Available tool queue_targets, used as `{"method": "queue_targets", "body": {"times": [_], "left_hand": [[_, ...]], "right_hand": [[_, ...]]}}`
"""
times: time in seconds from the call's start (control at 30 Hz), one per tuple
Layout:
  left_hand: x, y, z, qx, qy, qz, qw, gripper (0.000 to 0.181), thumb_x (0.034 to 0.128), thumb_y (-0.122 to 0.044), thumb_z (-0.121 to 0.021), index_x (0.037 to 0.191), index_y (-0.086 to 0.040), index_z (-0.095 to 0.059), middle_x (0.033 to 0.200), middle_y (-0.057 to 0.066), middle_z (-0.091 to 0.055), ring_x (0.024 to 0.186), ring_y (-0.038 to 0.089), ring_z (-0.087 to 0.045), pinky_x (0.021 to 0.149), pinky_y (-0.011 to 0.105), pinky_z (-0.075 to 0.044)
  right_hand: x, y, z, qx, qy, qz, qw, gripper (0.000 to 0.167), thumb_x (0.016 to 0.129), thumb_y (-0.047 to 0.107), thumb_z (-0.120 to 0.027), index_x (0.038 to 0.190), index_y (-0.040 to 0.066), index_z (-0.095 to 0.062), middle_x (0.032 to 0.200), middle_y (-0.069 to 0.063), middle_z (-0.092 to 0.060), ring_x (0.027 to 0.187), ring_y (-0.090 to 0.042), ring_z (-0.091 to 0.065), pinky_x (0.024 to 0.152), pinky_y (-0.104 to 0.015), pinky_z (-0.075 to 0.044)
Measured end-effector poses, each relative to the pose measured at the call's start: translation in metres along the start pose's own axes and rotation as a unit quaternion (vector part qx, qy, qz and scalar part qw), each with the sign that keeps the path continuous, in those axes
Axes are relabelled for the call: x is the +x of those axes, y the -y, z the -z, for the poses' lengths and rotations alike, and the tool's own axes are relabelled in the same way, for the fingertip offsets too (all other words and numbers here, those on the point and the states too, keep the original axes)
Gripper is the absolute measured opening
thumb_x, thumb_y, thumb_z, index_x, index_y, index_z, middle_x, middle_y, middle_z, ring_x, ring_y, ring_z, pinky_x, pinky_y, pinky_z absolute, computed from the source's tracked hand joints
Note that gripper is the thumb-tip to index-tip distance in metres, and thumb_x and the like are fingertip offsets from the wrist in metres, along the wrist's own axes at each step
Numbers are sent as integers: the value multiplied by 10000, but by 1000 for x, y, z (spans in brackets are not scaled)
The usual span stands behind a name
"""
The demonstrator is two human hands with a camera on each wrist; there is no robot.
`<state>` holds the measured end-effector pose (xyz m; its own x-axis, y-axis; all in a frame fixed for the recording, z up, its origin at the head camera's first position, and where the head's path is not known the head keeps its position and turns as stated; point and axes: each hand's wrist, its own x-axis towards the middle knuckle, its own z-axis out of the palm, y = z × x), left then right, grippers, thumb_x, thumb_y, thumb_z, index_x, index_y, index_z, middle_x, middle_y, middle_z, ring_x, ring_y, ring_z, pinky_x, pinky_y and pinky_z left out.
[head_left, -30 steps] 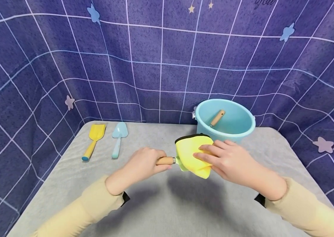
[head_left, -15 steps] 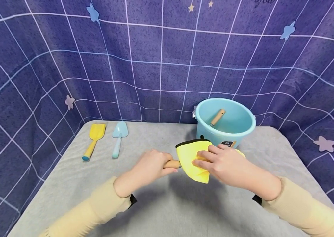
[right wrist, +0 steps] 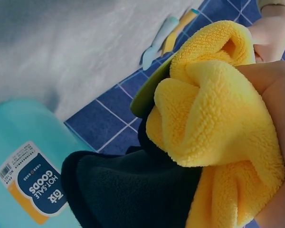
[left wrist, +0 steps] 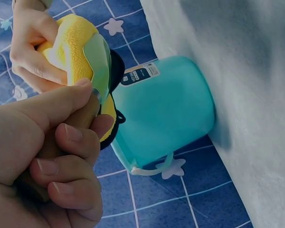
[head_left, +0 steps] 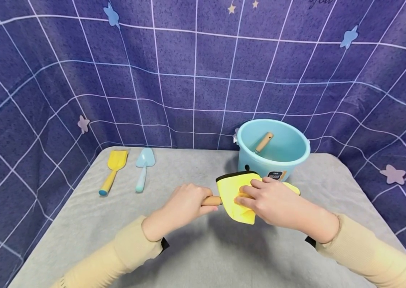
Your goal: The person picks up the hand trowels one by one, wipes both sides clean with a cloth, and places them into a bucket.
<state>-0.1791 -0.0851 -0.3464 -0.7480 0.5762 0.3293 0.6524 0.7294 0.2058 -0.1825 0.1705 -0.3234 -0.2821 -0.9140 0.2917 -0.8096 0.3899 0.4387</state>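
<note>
My left hand [head_left: 185, 204] grips the wooden handle [head_left: 211, 201] of a small trowel in the head view. Its pale green blade [left wrist: 99, 64] shows in the left wrist view, partly covered by a yellow cloth [head_left: 232, 197]. My right hand [head_left: 278, 202] holds that cloth bunched against the blade, fingers pressed over it. Black trim edges the cloth, and a dark underside [right wrist: 133, 190] hangs down in the right wrist view. Both hands are above the grey tabletop, in front of a light blue bucket [head_left: 260, 160]. Most of the blade is hidden in the head view.
Inside the bucket leans another wooden handle [head_left: 264, 141]. At the back left lie a yellow toy shovel [head_left: 117, 160] and a light blue one [head_left: 146, 158], side by side on the grey-covered table [head_left: 181, 164]. A purple grid-patterned curtain [head_left: 174, 88] surrounds the table.
My left hand and the trowel have moved right and slightly down toward the cloth. The green blade, partly visible earlier in the head view, is now covered there. The cloth has tilted and lowered slightly.
</note>
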Motion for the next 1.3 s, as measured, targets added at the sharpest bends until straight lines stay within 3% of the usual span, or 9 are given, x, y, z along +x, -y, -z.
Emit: {"method": "queue_targets", "body": {"times": [0.3, 0.73, 1.3], "left_hand": [[-4, 3, 1, -9, -5, 64, 10000, 251, 784, -392, -735, 687, -200, -606, 590, -121, -534, 544, 92, -544, 482, 289, -429], [-11, 10, 6, 150, -112, 258, 9995, 219, 761, -423, -746, 734, -225, -656, 626, -123, -586, 579, 96, -583, 484, 306, -441], [-27, 27, 17, 103, -125, 500, 9986, 238, 742, -435, -759, 693, -255, -612, 615, -161, -524, 557, 43, -503, 470, 260, -394]], "right_hand": [[-2, -1, 0, -81, 214, -141, 9996, 340, 698, 49, -694, 1006, 192, -675, 847, 19, -549, 685, -186, -439, 581, -285, -354], [-11, -4, 0, -123, 30, -215, 9997, 348, 669, 17, -693, 975, 180, -668, 863, 12, -556, 654, -187, -424, 567, -284, -316], [-20, -7, -2, -95, -3, -224, 9997, 342, 672, 3, -658, 974, 163, -660, 869, -4, -557, 647, -208, -432, 582, -292, -356]]}}
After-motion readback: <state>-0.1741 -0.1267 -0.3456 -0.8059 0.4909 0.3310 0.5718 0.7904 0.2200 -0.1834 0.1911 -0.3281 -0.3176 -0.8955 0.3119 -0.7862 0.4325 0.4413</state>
